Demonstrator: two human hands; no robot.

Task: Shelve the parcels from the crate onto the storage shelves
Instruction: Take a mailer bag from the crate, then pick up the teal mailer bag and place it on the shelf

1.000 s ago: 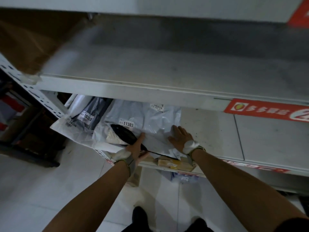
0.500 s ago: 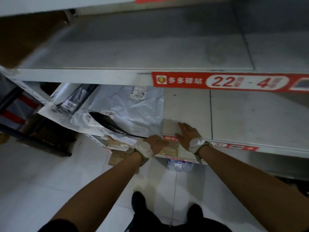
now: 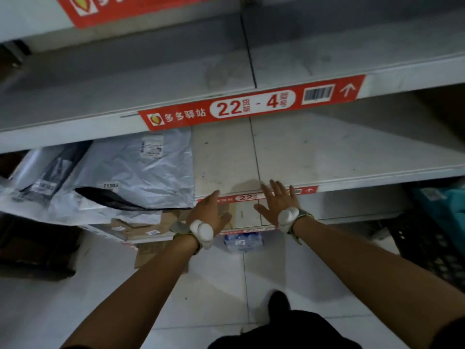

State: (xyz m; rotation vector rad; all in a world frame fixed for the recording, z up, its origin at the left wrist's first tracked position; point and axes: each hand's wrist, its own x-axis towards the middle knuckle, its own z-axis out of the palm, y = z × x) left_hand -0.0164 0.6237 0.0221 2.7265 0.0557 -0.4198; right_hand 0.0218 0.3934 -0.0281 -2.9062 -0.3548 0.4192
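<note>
A grey plastic parcel bag (image 3: 141,172) labelled 11303 lies on the left of a white metal shelf (image 3: 314,157), overlapping a dark bag (image 3: 55,172) and a clear bag further left. My left hand (image 3: 210,210) hovers at the shelf's front edge just right of the grey bag, fingers straight, holding nothing. My right hand (image 3: 278,197) is spread flat at the same edge, a little to the right, also empty. Both wrists carry white trackers.
The shelf above (image 3: 125,91) carries a red label reading 22-4. Cardboard parcels (image 3: 141,225) sit on the shelf below, and a small wrapped packet (image 3: 241,241) lies under it. A dark crate (image 3: 432,243) with teal items stands at right. My feet are on white floor tiles.
My hands have come off the grey bag and moved right to the shelf's front edge. The left hand has opened out. The view has shifted right.
</note>
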